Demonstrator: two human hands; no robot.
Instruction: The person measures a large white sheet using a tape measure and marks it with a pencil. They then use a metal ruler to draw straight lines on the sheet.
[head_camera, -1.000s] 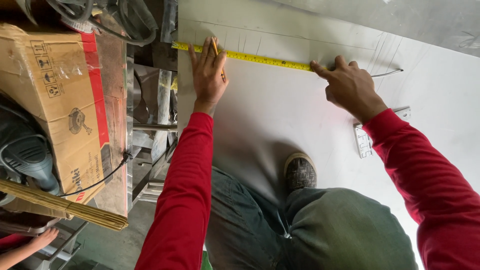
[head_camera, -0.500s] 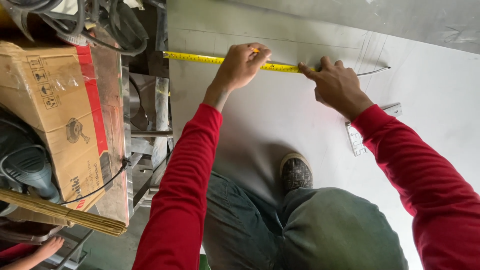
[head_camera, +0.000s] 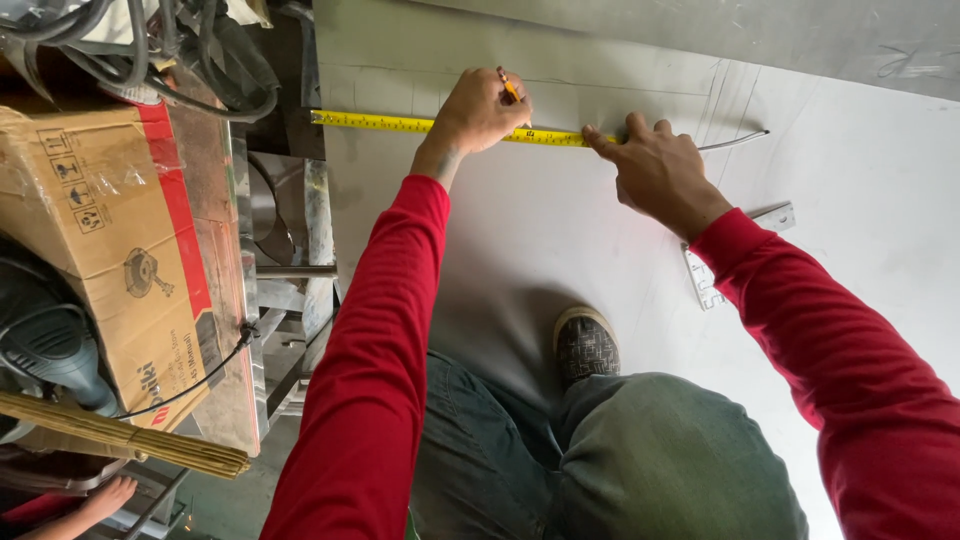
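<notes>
A large pale grey metal sheet (head_camera: 560, 250) fills the middle and the right side of the frame, and the person stands or kneels on it; one shoe (head_camera: 586, 345) with a patterned top rests on the sheet in the lower middle. Thin drawn lines run over the sheet in the upper part of the frame.

A yellow tape measure (head_camera: 400, 123) lies flat across the sheet in the upper middle, from the sheet's left edge toward the right. The left hand (head_camera: 478, 110) is closed around a small orange pencil (head_camera: 509, 88), and it rests on the tape near its middle. The right hand (head_camera: 660, 172) is just to the right of it, and its stretched fingers (head_camera: 600, 142) press the tape down on the sheet. The two hands are near each other but do not touch. Both arms wear red sleeves.

A metal square ruler (head_camera: 720, 262) lies on the sheet at the right, partly hidden under the right arm.

On the left side of the frame there is a cardboard box (head_camera: 110, 250) with a red stripe, black cables (head_camera: 180, 50) above it, and a bundle of thin yellow rods (head_camera: 120, 435) below. Another person's hand (head_camera: 105, 497) shows in the lower left corner.
</notes>
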